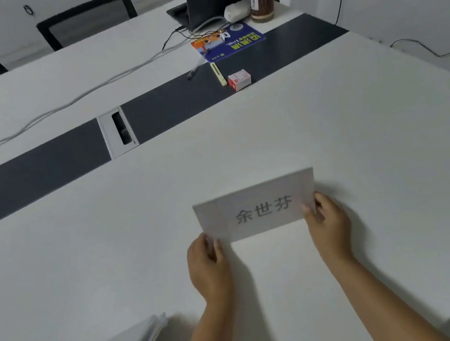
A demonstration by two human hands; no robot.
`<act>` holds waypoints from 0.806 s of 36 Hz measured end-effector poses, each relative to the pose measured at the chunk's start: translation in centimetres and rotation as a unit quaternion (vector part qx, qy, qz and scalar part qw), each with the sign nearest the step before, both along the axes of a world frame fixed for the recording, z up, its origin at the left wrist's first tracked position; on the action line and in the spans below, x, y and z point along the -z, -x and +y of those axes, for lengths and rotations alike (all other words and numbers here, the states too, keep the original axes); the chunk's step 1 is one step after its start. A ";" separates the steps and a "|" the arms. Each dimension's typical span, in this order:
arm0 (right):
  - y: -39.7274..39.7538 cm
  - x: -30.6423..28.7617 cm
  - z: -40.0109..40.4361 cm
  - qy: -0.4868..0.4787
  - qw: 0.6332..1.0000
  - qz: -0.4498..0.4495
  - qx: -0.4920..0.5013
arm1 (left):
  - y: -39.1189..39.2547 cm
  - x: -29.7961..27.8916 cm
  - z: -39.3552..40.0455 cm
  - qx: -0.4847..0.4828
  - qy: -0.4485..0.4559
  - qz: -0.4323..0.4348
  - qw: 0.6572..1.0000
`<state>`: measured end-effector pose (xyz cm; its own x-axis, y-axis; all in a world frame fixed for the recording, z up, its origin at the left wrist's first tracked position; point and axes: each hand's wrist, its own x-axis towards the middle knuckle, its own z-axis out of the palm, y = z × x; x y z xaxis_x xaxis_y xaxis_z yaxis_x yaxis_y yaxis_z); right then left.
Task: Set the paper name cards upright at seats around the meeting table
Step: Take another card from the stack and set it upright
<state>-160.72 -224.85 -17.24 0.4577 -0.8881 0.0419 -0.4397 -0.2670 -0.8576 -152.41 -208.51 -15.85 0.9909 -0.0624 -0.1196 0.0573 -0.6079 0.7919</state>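
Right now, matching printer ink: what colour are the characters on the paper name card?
Grey on the white paper name card, head view.

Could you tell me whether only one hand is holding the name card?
No: the left hand grips the name card at its lower left corner, and the right hand grips its right edge.
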 end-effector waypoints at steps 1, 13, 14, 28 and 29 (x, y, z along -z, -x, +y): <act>-0.5 -0.1 -0.1 0.013 1.000 0.004 0.001 | -0.2 0.1 -0.1 -0.001 -0.011 -0.011 1.000; -3.8 1.0 -1.8 0.147 0.987 0.067 0.011 | -1.1 0.3 -1.0 -0.007 -0.021 -0.026 0.999; -4.0 1.0 -1.9 0.150 0.986 0.070 0.013 | -1.3 0.3 -1.1 -0.006 -0.020 -0.025 0.999; -4.2 0.4 -2.1 0.116 0.988 0.098 0.005 | -2.7 0.9 -1.3 -0.020 -0.025 -0.011 0.999; -4.2 0.3 -2.0 0.116 0.988 0.099 0.003 | -2.7 0.9 -1.3 -0.022 -0.026 -0.011 0.999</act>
<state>-156.57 -226.89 -17.55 0.4717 -0.8681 0.1546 -0.5952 -0.4428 -0.6706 -149.72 -209.83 -16.76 0.9949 -0.0130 -0.0999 0.0680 -0.6455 0.7607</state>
